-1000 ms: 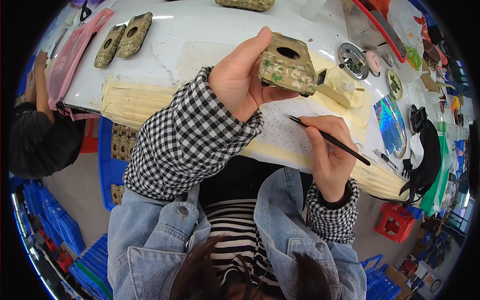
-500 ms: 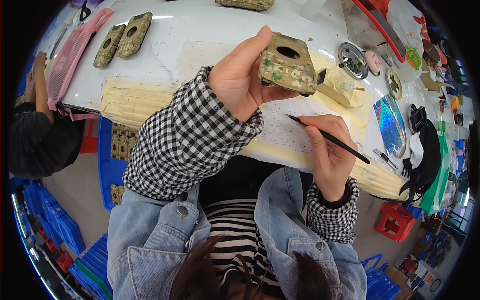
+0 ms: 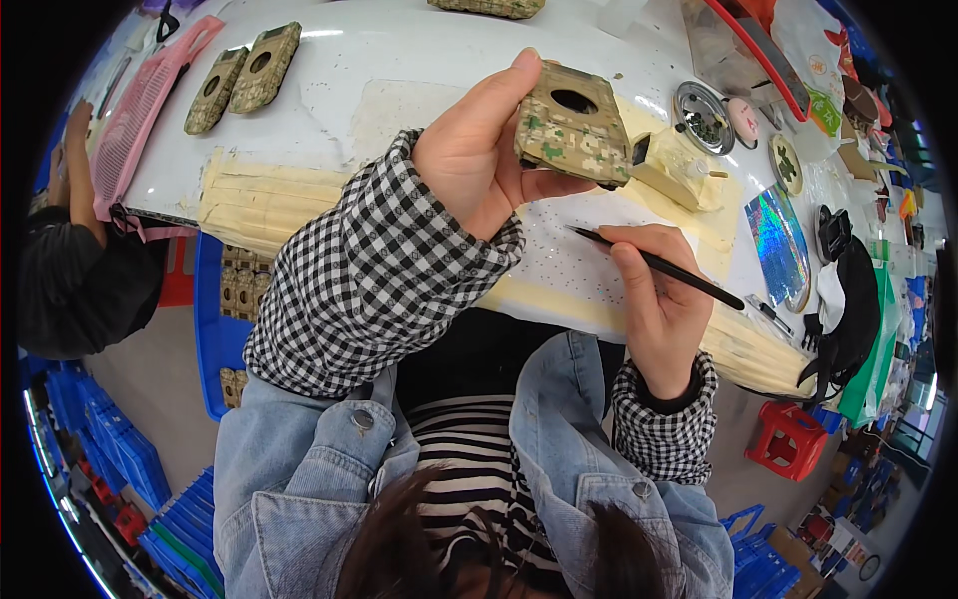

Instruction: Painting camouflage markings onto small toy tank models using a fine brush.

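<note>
My left hand [image 3: 469, 155] is closed round the edge of a camouflage-painted toy tank hull [image 3: 569, 138], thumb on its upper corner and fingers beneath. A round dark hole opens in the hull's top face, which is tilted toward me. Between the thumb and fingers of my right hand [image 3: 661, 311] are slim black tweezers [image 3: 704, 285]. Their tip points left, over a white sheet [image 3: 559, 262] dotted with many tiny dark specks. Whether the tip grips anything is too small to tell.
Two more camouflage hulls [image 3: 264, 70] lie at the far left, near a pink basket [image 3: 150, 110]. To the right are a yellow-taped block [image 3: 689, 178], a round metal dish [image 3: 705, 118] and shiny holographic film [image 3: 776, 240]. A blue crate [image 3: 210, 329] stands below the table; another person [image 3: 90, 270] sits left.
Almost nothing differs. The tweezers and my right hand have shifted very slightly; the hull stays in my left hand.
</note>
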The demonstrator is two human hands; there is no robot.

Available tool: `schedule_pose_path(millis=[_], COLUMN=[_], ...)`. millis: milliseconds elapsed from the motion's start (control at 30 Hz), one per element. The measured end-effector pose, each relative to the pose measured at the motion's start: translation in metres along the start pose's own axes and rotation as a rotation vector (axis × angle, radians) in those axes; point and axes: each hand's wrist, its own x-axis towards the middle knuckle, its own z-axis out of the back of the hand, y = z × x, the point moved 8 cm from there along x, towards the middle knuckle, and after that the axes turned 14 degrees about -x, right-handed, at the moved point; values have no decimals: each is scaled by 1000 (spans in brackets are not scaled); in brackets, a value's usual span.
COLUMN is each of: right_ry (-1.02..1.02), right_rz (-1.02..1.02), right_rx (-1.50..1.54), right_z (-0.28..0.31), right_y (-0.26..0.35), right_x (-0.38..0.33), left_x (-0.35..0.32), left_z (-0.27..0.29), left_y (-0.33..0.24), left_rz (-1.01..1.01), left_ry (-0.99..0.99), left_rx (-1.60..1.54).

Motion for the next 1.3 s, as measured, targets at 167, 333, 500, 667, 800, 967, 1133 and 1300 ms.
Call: schedule_pose_path(millis=[167,333,500,667,800,967,1133,1300], right_ry=[5,9,30,-38,-20,26,28,36], right_rz=[4,-10,-20,29,27,-13,-32,-21], right_rx=[23,46,19,-12,0,56,73,64], right_z=[-1,-1,-1,5,4,2,1,0], right_y=[-1,-2,-1,4,3,1,-1,0], right_x=[0,-1,-1,1,1,-1,-1,-1], left_x=[0,0,0,0,0,-1,-1,-1], left_z=[1,-1,-1,0,0,0,-1,1], left_y=[0,0,-1,-1,-1,-1,-2,-1], left_rz=[-9,-5,-8,-13,-17,-16,-19,-20], left_ry=[9,5,9,17,8,1,-7,-4], left_rx=[2,-2,16,19,35,31,41,34])
